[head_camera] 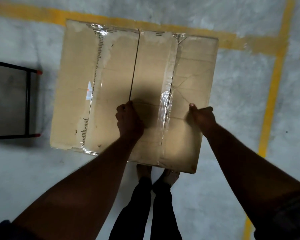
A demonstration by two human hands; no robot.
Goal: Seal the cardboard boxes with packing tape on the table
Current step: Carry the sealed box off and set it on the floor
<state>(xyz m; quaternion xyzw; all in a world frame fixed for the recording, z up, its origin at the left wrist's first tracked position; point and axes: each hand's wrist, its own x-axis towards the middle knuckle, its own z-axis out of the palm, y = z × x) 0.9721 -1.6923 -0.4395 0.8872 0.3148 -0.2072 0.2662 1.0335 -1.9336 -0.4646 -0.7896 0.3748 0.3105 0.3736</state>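
Barely begun: the large tan cardboard box (111, 75) has its centre seam (135, 66) untaped, and no tape roll is in view.
The left hand (128, 118) curls its fingers into the seam's near end, apparently gripping the box there; the right hand (201, 116), right of the seam, is blurred and its grip is unclear. The box lies on a grey concrete floor (241, 104) with yellow painted lines (274, 84), with a black metal frame (27, 101) to its left.
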